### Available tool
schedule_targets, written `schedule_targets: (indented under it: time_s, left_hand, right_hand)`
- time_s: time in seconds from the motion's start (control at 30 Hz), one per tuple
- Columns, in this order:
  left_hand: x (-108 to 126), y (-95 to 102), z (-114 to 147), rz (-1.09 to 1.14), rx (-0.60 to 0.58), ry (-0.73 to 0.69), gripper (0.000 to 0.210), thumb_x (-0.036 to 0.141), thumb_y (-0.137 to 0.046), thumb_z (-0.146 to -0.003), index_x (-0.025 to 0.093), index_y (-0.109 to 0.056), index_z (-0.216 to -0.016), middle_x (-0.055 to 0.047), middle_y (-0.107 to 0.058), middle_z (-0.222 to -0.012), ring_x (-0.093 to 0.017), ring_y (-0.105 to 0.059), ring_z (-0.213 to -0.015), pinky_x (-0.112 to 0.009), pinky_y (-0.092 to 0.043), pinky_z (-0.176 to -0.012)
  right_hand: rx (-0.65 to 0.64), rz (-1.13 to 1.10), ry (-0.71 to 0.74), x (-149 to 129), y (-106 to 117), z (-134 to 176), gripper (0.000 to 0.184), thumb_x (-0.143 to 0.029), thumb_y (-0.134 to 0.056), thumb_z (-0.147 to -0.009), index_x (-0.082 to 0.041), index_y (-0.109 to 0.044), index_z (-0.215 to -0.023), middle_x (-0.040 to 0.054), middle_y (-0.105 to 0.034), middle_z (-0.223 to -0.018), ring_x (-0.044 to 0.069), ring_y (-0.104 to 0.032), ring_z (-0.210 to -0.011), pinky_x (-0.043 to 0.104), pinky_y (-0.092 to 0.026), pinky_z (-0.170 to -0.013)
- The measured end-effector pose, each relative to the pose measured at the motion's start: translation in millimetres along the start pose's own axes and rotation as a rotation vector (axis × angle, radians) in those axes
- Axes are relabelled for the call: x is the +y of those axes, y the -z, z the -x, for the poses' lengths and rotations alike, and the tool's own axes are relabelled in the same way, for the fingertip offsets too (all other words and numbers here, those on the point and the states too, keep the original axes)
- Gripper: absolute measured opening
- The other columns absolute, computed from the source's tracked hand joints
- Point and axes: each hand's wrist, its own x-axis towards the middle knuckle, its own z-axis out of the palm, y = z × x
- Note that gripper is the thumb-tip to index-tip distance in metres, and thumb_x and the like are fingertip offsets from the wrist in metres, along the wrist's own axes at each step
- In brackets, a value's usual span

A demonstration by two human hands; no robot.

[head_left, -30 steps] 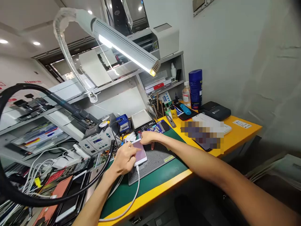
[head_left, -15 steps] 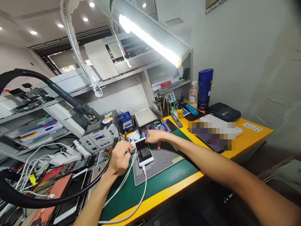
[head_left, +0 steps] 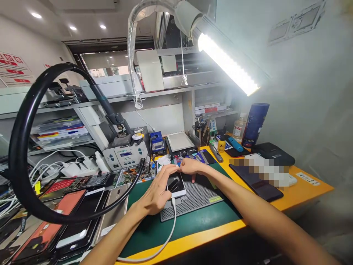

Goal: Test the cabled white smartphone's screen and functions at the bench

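A white-framed smartphone with a dark screen lies on a grey perforated mat. A white charging cable is plugged into its near end. My left hand reaches over the phone's left side, fingers stretched out and together towards its top edge, covering part of the screen. My right hand is closed, with thumb and forefinger pinched at the phone's top right corner. The fingertips of both hands nearly meet there, so the exact grip is partly hidden.
To the left stand a grey soldering station, a tray of small parts and several phones. A black hose loops in front. A lit lamp hangs above. A yellow bottle and a dark phone sit at right.
My left hand has moved from beside the phone onto it, its curled fingers now stretched out across the top. My right hand stays at the top right corner. The camera view has shifted.
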Motion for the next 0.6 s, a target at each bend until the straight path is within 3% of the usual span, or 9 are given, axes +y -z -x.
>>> schedule_targets:
  time_s: [0.07, 0.27, 0.6]
  left_hand:
    - [-0.9, -0.9, 0.2, -0.011, -0.009, -0.003, 0.078, 0.009, -0.042, -0.066, 0.022, -0.034, -0.143, -0.009, -0.033, -0.149, -0.026, -0.028, -0.141, -0.048, -0.021, -0.121]
    - [-3.5, -3.0, 0.0, -0.036, -0.003, 0.08, 0.071, 0.008, -0.041, -0.074, 0.026, -0.033, -0.142, -0.008, -0.038, -0.144, -0.023, -0.052, -0.122, -0.041, -0.041, -0.107]
    - [-11.9, 1.7, -4.3, -0.304, 0.091, 0.13, 0.046, 0.013, -0.04, -0.081, 0.021, -0.049, -0.126, -0.007, -0.057, -0.12, -0.022, -0.06, -0.097, -0.041, -0.041, -0.092]
  right_hand:
    - [-0.002, -0.005, -0.004, 1.2, 0.1, -1.5, 0.024, -0.028, -0.06, -0.08, -0.018, -0.046, -0.064, -0.0079, -0.03, -0.05, 0.012, -0.049, -0.037, 0.029, -0.054, -0.035]
    - [0.0, -0.017, -0.013, 5.9, -0.5, -6.5, 0.031, -0.031, -0.06, -0.081, -0.019, -0.04, -0.062, -0.008, -0.029, -0.051, 0.009, -0.045, -0.034, 0.026, -0.052, -0.033]
    - [0.038, -0.012, -0.042, 1.5, -1.4, -3.6, 0.027, -0.033, -0.06, -0.081, -0.018, -0.044, -0.065, -0.0074, -0.033, -0.052, 0.013, -0.052, -0.036, 0.031, -0.054, -0.033]
